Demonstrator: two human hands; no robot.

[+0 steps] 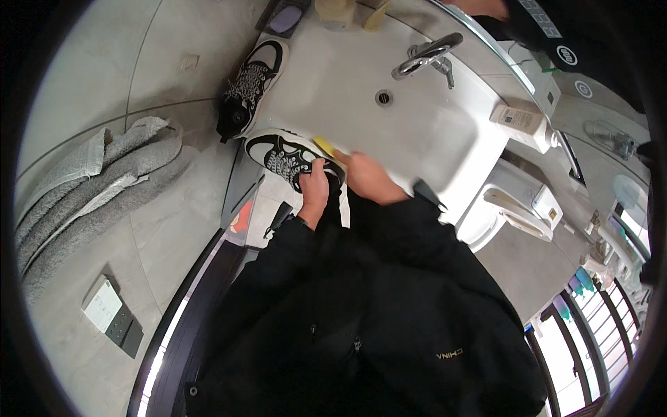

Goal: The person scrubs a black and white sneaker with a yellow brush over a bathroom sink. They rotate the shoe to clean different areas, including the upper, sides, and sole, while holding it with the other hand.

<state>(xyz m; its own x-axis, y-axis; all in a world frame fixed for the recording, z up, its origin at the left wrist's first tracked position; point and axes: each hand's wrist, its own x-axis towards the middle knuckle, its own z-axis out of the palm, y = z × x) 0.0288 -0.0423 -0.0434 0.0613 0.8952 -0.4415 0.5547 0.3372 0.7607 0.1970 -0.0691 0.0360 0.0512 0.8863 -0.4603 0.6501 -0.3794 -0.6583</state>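
- Left hand point(315, 191), bare: closed on the rear part of a black-and-white patterned sneaker with pale sole point(283, 154), thumb at its collar.
- Right hand point(374, 179), bare: fingers gripping a small yellow oblong scrubber point(322, 145), its exact kind unclear, set beside the sneaker's pale sole edge.
- Held sneaker: at the near-left corner of a glossy white rectangular washbasin point(333, 83), toe directed left, heel toward the wearer of the black jacket point(361, 299).
- Second black-and-white patterned sneaker point(249, 90): along the basin's left edge, toe toward the far-left corner, apart from both hands.
- Round metal drain point(383, 98): set in the basin floor.
- White bottle with printed label point(521, 126): lying at the basin's far-right corner.
- Curved chrome faucet point(427, 57): mounted at the basin's far edge.
- Pale purple oval soap bar point(285, 19): in a dark dish point(268, 23) beyond the far-left corner.
- Yellowish tube point(376, 17): on the far edge, left of the faucet.
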